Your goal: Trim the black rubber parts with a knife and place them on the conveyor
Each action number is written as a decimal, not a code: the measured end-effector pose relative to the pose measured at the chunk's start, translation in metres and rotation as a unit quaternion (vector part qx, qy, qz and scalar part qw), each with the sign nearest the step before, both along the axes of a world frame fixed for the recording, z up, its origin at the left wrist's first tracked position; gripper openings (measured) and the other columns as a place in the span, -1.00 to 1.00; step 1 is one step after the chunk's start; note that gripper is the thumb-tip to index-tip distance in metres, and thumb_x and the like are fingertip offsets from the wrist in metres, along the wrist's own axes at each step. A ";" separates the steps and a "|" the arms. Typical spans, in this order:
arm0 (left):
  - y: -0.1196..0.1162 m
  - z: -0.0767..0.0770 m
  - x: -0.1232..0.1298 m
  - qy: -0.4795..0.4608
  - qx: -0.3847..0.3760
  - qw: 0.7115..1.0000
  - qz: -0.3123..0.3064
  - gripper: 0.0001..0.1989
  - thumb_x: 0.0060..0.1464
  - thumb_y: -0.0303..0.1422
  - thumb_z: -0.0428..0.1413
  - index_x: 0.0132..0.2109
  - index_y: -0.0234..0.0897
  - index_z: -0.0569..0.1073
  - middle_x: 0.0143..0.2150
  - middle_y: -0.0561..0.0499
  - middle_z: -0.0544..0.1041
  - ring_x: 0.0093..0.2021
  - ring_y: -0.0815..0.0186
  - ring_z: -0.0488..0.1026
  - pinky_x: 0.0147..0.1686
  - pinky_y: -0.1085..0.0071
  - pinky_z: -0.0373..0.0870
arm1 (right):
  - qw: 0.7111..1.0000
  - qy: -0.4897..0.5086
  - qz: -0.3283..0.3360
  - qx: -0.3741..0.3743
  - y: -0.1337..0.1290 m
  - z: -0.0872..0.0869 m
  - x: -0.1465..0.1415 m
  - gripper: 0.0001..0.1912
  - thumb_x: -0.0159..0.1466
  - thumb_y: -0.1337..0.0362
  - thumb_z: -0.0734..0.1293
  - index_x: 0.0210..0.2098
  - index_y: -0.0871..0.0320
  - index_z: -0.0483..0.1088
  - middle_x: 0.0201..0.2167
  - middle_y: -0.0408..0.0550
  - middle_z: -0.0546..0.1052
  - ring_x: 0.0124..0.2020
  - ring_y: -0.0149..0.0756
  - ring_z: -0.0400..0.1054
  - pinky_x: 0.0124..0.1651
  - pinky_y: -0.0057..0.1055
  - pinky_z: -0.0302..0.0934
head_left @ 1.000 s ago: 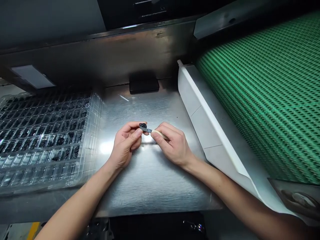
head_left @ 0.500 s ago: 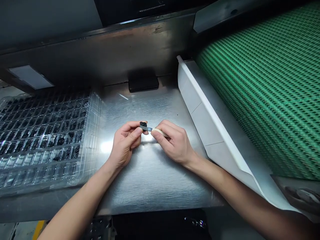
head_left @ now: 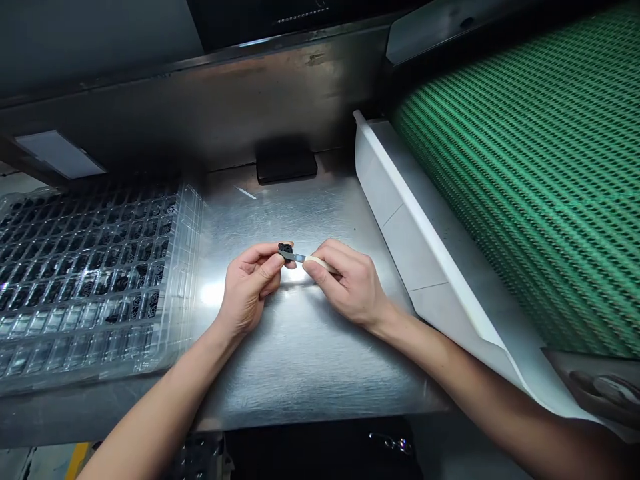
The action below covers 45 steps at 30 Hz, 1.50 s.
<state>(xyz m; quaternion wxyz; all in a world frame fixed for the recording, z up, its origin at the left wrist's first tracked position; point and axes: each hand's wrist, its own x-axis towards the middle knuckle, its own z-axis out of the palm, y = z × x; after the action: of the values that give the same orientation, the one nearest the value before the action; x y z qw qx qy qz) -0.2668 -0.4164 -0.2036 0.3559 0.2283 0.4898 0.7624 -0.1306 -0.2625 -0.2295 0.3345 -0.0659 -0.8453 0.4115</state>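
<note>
Between the thumb and fingers of my left hand [head_left: 251,285] is a small round black part [head_left: 287,250]. My right hand [head_left: 349,280] is closed round the pale handle of a small knife [head_left: 320,263]. The knife's short metal blade lies across the near edge of the black part, close to my left thumb. Both hands are above the middle of a brushed metal bench [head_left: 300,373]. Left of them stands a clear plastic tray [head_left: 173,320] with rows of pockets, many holding small black parts.
A white plastic wall [head_left: 415,247] runs along the right, with a moving-belt-like green mesh [head_left: 540,167] beyond it. A flat black object [head_left: 287,167] lies against the metal back wall, near a thin white strip [head_left: 245,193]. Keys [head_left: 391,443] are below the bench edge.
The black part and the blade have turned very slightly in my fingers. Otherwise both hands keep the same place and grip.
</note>
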 end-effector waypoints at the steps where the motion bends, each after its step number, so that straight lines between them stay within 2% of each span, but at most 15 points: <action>1: 0.000 0.000 0.000 -0.001 -0.002 1.000 0.001 -0.75 0.18 -0.22 0.50 -0.04 -0.21 0.79 -0.32 -0.05 0.62 -0.61 0.61 0.10 -0.59 0.56 -0.06 | 1.000 -0.003 -0.002 -0.005 0.000 0.000 0.000 -0.56 0.66 0.02 0.30 -0.28 0.14 0.47 -0.36 -0.11 0.40 -0.36 -0.32 0.27 -0.27 -0.27 0.09; 31: 0.000 0.002 -0.002 -0.016 -0.023 1.000 -0.002 -0.69 0.14 -0.19 0.52 -0.04 -0.25 0.78 -0.34 -0.04 0.60 -0.61 0.60 0.08 -0.59 0.55 -0.07 | 1.000 -0.014 0.005 -0.007 -0.001 0.000 -0.001 -0.53 0.67 -0.01 0.26 -0.30 0.12 0.43 -0.38 -0.12 0.38 -0.36 -0.31 0.25 -0.26 -0.26 0.07; 36: 0.000 0.003 -0.001 -0.019 -0.019 0.999 -0.017 -0.72 0.17 -0.19 0.50 -0.09 -0.28 0.74 -0.29 -0.02 0.59 -0.61 0.62 0.07 -0.59 0.55 -0.07 | 0.999 0.002 -0.021 -0.037 0.003 0.003 -0.001 -0.52 0.66 -0.01 0.29 -0.34 0.11 0.41 -0.40 -0.13 0.36 -0.36 -0.30 0.25 -0.25 -0.25 0.10; 39: 0.000 0.003 -0.001 -0.051 -0.018 0.998 -0.024 -0.72 0.22 -0.22 0.45 -0.04 -0.30 0.71 -0.25 -0.01 0.58 -0.61 0.63 0.07 -0.60 0.55 -0.07 | 0.997 0.043 -0.032 -0.059 0.004 0.005 0.000 -0.54 0.67 -0.01 0.28 -0.30 0.11 0.47 -0.38 -0.10 0.42 -0.34 -0.27 0.29 -0.25 -0.24 0.14; 42: 0.001 0.001 -0.003 -0.123 -0.022 0.992 -0.020 -0.72 0.23 -0.22 0.42 -0.06 -0.33 0.65 -0.17 -0.03 0.58 -0.58 0.59 0.15 -0.64 0.55 -0.02 | 0.996 0.053 -0.028 -0.073 0.002 0.006 0.000 -0.54 0.67 0.00 0.27 -0.28 0.11 0.51 -0.36 -0.08 0.45 -0.33 -0.25 0.34 -0.25 -0.23 0.16; 45: 0.002 -0.002 -0.005 -0.199 -0.009 0.980 0.008 -0.76 0.25 -0.23 0.35 -0.12 -0.34 0.59 -0.10 -0.07 0.60 -0.48 0.50 0.34 -0.58 0.54 0.25 | 0.997 0.048 -0.012 -0.066 -0.001 0.004 0.001 -0.56 0.67 0.02 0.28 -0.27 0.10 0.52 -0.34 -0.07 0.48 -0.33 -0.24 0.36 -0.25 -0.21 0.19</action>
<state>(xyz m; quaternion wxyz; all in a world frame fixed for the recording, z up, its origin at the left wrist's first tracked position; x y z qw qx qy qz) -0.2718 -0.4148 -0.2051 0.4422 0.0646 0.4175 0.7912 -0.1292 -0.2635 -0.2252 0.3740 -0.0781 -0.7984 0.4653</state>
